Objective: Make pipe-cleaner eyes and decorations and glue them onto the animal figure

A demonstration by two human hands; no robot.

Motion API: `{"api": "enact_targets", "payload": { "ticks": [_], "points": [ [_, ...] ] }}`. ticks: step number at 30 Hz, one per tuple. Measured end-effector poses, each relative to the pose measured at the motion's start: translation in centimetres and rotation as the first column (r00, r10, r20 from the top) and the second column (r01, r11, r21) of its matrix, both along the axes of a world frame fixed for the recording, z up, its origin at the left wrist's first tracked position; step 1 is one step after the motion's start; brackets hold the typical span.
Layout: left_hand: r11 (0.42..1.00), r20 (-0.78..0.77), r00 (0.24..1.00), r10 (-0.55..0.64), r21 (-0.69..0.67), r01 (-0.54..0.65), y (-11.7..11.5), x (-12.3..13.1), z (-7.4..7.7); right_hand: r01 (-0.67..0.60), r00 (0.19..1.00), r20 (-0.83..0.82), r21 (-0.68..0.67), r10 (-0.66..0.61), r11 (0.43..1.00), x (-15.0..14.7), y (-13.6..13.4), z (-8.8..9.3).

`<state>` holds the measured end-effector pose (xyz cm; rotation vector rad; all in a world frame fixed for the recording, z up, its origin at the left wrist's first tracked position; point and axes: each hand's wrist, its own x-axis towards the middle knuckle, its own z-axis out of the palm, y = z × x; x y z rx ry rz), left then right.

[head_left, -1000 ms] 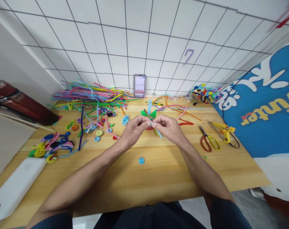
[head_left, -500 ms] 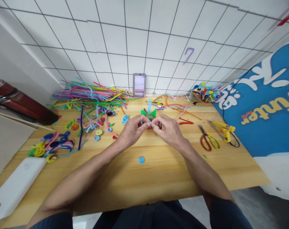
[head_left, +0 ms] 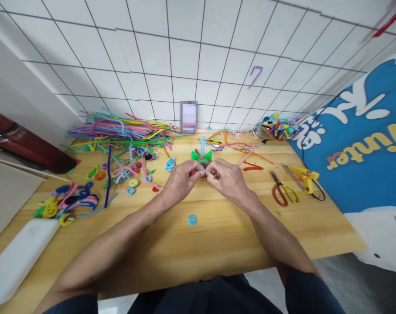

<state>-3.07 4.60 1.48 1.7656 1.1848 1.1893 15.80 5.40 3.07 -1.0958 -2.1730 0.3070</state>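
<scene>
Above the middle of the table, my left hand (head_left: 184,178) and my right hand (head_left: 226,178) meet at the fingertips, both pinched closed. Between them shows a small light blue piece (head_left: 205,171), too tiny to name surely. Just behind the fingers is a craft figure of pipe cleaners (head_left: 202,157), with green pointed ears and a pinkish-red band; its lower part is hidden by my hands. A light blue loop (head_left: 203,146) rises behind it. Nearer to me, a flat light blue coil (head_left: 192,220) lies on the wooden table (head_left: 172,244).
Left are a pile of pipe cleaners (head_left: 116,126), coiled pieces (head_left: 70,198), a red thermos (head_left: 31,146) and a white box-like device (head_left: 24,257). Right lie scissors (head_left: 283,189), a yellow glue gun (head_left: 305,178) and a bag of colourful bits (head_left: 278,127). A phone (head_left: 189,117) leans on the tiled wall.
My hands stay together at the same spot, with only slight finger movement. The whole view has shifted slightly; the things on the table have not moved.
</scene>
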Motion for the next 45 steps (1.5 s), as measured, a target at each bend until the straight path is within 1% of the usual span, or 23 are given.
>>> {"api": "enact_targets", "payload": {
  "ticks": [2, 4, 8, 11, 13, 14, 16, 17, 19, 21, 23, 26, 28, 30, 33, 36, 40, 42, 45],
  "points": [
    [1.000, 0.039, 0.999, -0.012, 0.001, 0.012, 0.0, -0.1, 0.2, -0.002, 1.000, -0.030, -0.038, 0.001, 0.999, 0.1, 0.0, 0.2],
    [0.998, 0.157, 0.988, 0.000, -0.065, 0.011, -0.1, 0.0, 0.2, 0.011, 0.995, -0.102, -0.096, -0.021, 0.995, 0.1, 0.2, 0.3],
    [0.974, 0.390, 0.920, 0.049, -0.224, 0.044, -0.5, 0.9, -0.3, 0.032, 0.968, -0.239, -0.189, -0.078, 0.981, -0.2, 0.4, 0.1],
    [0.955, 0.489, 0.868, 0.086, -0.289, 0.068, -0.7, 1.3, -0.7, 0.040, 0.956, -0.277, -0.192, -0.094, 0.981, -0.4, 0.4, -0.2],
    [0.952, 0.470, 0.881, 0.056, -0.290, 0.095, -0.5, 1.2, -0.7, 0.054, 0.961, -0.258, -0.162, -0.096, 0.985, -0.4, 0.4, -0.3],
    [0.958, 0.426, 0.905, 0.024, -0.269, 0.101, -0.3, 1.0, -0.6, 0.057, 0.969, -0.231, -0.139, -0.088, 0.989, -0.3, 0.4, -0.3],
    [0.981, 0.279, 0.960, -0.030, -0.175, 0.081, 0.0, 0.5, -0.3, 0.049, 0.985, -0.158, -0.079, -0.061, 0.996, -0.1, 0.4, -0.3],
    [0.992, 0.196, 0.980, -0.039, -0.109, 0.061, 0.2, 0.2, -0.1, 0.041, 0.992, -0.118, -0.044, -0.046, 0.998, 0.0, 0.3, -0.2],
    [1.000, 0.063, 0.998, -0.019, 0.001, 0.019, 0.3, -0.3, 0.2, 0.022, 0.999, -0.047, 0.017, -0.021, 1.000, 0.1, 0.2, -0.1],
    [1.000, 0.009, 1.000, -0.002, 0.027, 0.002, 0.4, -0.5, 0.4, 0.013, 1.000, -0.009, 0.045, -0.013, 0.999, 0.3, 0.2, 0.0],
    [1.000, 0.047, 0.999, -0.007, -0.015, 0.007, 0.3, -0.4, 0.3, 0.013, 1.000, -0.011, 0.045, -0.013, 0.999, 0.5, 0.2, 0.2],
    [0.992, 0.209, 0.978, -0.024, -0.113, 0.049, 0.2, 0.2, -0.3, 0.026, 0.998, -0.055, 0.000, -0.026, 1.000, 0.6, 0.4, 0.1],
    [0.983, 0.306, 0.952, -0.004, -0.173, 0.060, 0.2, 0.6, -0.7, 0.042, 0.995, -0.093, -0.028, -0.044, 0.999, 0.5, 0.5, 0.0],
    [0.975, 0.363, 0.931, 0.029, -0.214, 0.053, 0.2, 0.9, -1.1, 0.060, 0.989, -0.132, -0.041, -0.065, 0.997, 0.4, 0.6, -0.2],
    [0.967, 0.403, 0.914, 0.050, -0.247, 0.057, 0.1, 1.1, -1.3, 0.060, 0.984, -0.164, -0.100, -0.075, 0.993, 0.3, 0.6, -0.1],
    [0.962, 0.434, 0.900, 0.051, -0.264, 0.073, 0.0, 1.1, -1.2, 0.023, 0.983, -0.178, -0.154, -0.050, 0.988, 0.5, 0.5, 0.2],
    [0.959, 0.471, 0.879, 0.070, -0.275, 0.071, -0.2, 1.2, -1.2, -0.012, 0.979, -0.204, -0.181, -0.025, 0.983, 0.6, 0.6, 0.4],
    [0.957, 0.492, 0.867, 0.080, -0.282, 0.071, -0.3, 1.3, -1.2, -0.011, 0.975, -0.221, -0.193, -0.032, 0.981, 0.4, 0.6, 0.2],
    [0.956, 0.535, 0.840, 0.088, -0.282, 0.080, -0.4, 1.5, -1.3, 0.013, 0.968, -0.246, -0.174, -0.056, 0.985, 0.1, 0.6, -0.2]
  ]
}}
